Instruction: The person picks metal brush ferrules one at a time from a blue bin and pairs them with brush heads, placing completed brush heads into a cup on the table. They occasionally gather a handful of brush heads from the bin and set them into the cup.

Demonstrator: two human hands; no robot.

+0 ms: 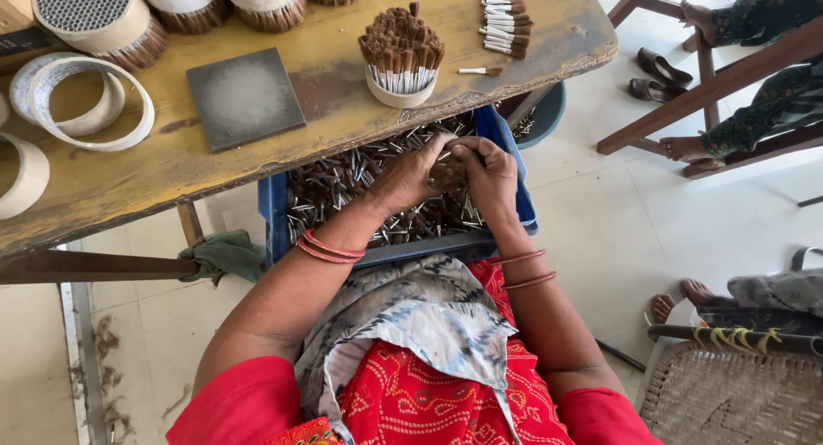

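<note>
Both my hands are together over a blue crate full of small brown-tipped brush pieces with metal ferrules. My left hand and my right hand are closed around a bundle of these brush pieces, held between them just below the table's front edge. On the wooden table above stands a white cup packed with upright brush pieces. A small row of brush pieces lies to its right, and one loose piece lies nearby.
A grey square slab lies on the table. White rings and round bundles sit at the left and back. Another person's feet and sandals are at right by wooden furniture. A woven seat is lower right.
</note>
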